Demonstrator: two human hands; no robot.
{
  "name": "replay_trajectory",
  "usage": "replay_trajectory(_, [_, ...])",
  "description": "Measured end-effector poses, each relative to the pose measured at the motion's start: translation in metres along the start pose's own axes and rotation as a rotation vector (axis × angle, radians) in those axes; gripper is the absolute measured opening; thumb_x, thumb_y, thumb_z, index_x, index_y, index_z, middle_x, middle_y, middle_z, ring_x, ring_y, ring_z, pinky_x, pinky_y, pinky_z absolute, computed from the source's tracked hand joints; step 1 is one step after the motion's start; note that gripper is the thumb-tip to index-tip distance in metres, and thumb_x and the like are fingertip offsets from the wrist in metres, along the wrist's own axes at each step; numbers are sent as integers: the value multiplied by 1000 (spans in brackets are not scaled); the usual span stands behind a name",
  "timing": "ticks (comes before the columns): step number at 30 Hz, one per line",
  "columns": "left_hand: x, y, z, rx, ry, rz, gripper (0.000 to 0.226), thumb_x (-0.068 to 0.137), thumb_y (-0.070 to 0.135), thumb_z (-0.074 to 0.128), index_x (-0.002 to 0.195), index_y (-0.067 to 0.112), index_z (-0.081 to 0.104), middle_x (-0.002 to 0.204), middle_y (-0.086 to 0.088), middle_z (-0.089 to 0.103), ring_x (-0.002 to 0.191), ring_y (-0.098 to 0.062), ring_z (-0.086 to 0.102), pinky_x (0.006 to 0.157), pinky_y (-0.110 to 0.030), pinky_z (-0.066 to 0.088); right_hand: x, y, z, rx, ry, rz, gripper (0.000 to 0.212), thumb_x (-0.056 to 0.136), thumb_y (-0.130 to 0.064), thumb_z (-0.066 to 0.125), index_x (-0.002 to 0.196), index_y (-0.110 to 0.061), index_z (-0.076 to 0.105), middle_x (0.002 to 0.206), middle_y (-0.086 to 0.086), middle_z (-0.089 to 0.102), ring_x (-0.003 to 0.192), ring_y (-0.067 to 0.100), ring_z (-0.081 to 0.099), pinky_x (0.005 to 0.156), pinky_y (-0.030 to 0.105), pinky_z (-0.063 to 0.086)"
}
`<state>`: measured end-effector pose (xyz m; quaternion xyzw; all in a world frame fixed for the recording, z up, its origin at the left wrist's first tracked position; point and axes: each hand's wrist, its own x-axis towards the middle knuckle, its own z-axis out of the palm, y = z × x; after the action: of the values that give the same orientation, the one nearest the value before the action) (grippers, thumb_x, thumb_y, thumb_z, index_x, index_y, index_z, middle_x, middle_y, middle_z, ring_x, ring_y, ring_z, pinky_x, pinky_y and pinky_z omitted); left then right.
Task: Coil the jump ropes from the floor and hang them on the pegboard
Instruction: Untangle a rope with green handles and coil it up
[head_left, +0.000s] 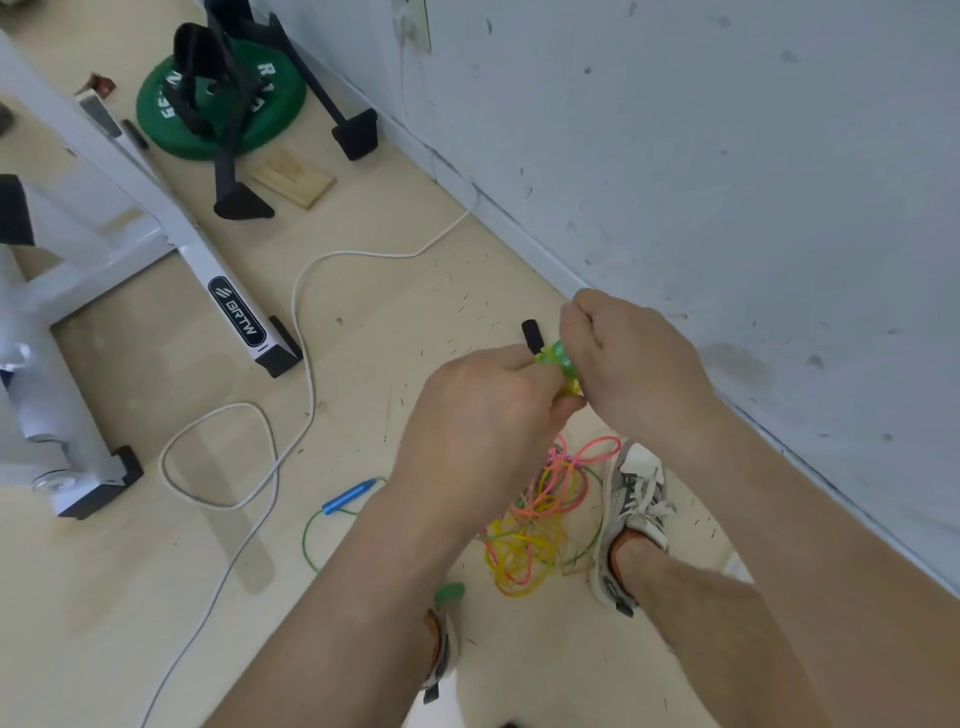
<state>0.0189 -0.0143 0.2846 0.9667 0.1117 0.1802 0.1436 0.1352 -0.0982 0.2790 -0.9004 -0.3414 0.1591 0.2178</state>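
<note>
Both hands together mid-frame, raised above the floor (415, 291); left hand (478, 426) and right hand (634, 364) meet around a small green rope bundle (563, 364), fingers of both curled and pinching it from opposite sides; a black handle (532, 335) pokes out of the bundle's top-left, just past the left fingertips; can't tell how many turns are in the bundle, hands cover most of it. The other jump ropes are on the floor below the hands: tangle of ropes (540, 525) in yellow, pink and green, uncoiled, lying between the two feet and just beside the right shoe (631, 514); a blue handle (348, 496) lies left of the left forearm, a thin green rope loop (310, 540) running from it; a green handle (449, 592) sits near the left shoe (441, 649), partly hidden by the arm. A white cable (293, 322) snakes over the floor from the wall (727, 156) and loops left of the ropes; a white rack frame (176, 228) labelled BRTW stands at left; behind it a green weight plate (280, 104) flat on the floor, black stand feet (358, 132) on and beside it, a wooden block (293, 176) just in front.
</note>
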Motion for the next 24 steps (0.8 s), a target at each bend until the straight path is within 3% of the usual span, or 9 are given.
replay_trajectory(4, [2, -6, -4, -99, 80, -11, 14, 76, 30, 70, 67, 20, 71, 57, 0, 57, 51, -21, 57, 47, -29, 46, 0, 4, 2, -138, -205, -57, 26, 98, -24, 40, 73, -22, 38, 66, -4, 43, 72, 26, 46, 55, 35, 34])
replay_trajectory(6, [4, -11, -8, -206, 36, -111, 6, 75, 31, 73, 74, 25, 75, 61, 2, 60, 57, -17, 57, 53, -29, 45, -1, 5, 5, 37, -249, -135, 37, 102, -32, 38, 66, -24, 37, 61, -4, 43, 67, 22, 45, 61, 40, 39])
replay_trajectory(9, [5, -18, -11, -527, -116, -464, 7, 77, 31, 77, 73, 25, 75, 63, -1, 68, 61, -13, 59, 62, -32, 46, -3, 4, 5, 229, -192, -225, 44, 103, -44, 31, 65, -24, 41, 57, -6, 43, 61, 17, 46, 63, 43, 42])
replay_trajectory(13, [7, -25, -15, -826, -165, -650, 10, 73, 23, 80, 67, 19, 73, 51, 7, 63, 45, 0, 48, 50, -15, 38, -6, 0, 2, 375, -206, -280, 45, 101, -47, 31, 64, -24, 43, 53, -11, 41, 54, 8, 40, 56, 33, 36])
replay_trajectory(15, [8, -28, -17, -929, -155, -705, 15, 77, 23, 76, 65, 16, 73, 49, 7, 61, 43, 0, 44, 49, -13, 35, -9, -5, -1, 482, -230, -295, 41, 100, -44, 34, 65, -27, 48, 57, -10, 47, 55, 8, 42, 55, 29, 35])
replay_trajectory(18, [6, -28, -13, -1130, -147, -792, 32, 78, 33, 69, 60, 6, 70, 48, 1, 53, 45, -9, 38, 45, -20, 31, -11, -14, -5, 681, -162, -199, 40, 100, -34, 40, 67, -15, 52, 59, -2, 46, 54, 12, 40, 50, 26, 34])
replay_trajectory(20, [7, -23, -9, -1238, -90, -798, 38, 76, 35, 67, 71, -2, 70, 55, -8, 58, 49, -17, 49, 49, -24, 40, -10, -18, -6, 809, -67, -64, 39, 102, -25, 43, 69, -6, 50, 57, -2, 38, 50, 11, 35, 45, 22, 30])
replay_trajectory(22, [8, -17, -7, -1350, -27, -796, 29, 81, 29, 65, 79, 0, 69, 60, -9, 63, 49, -17, 55, 48, -21, 44, -10, -21, -5, 941, -25, 64, 36, 101, -19, 44, 67, -9, 52, 53, -3, 37, 45, 12, 34, 41, 19, 27])
replay_trajectory(24, [11, -12, -6, -1471, 1, -848, 18, 89, 19, 59, 83, 3, 63, 52, 0, 59, 38, -8, 49, 40, -13, 38, -10, -25, -4, 1107, -35, 171, 33, 99, -16, 45, 67, -12, 51, 51, -3, 36, 40, 10, 32, 38, 16, 25])
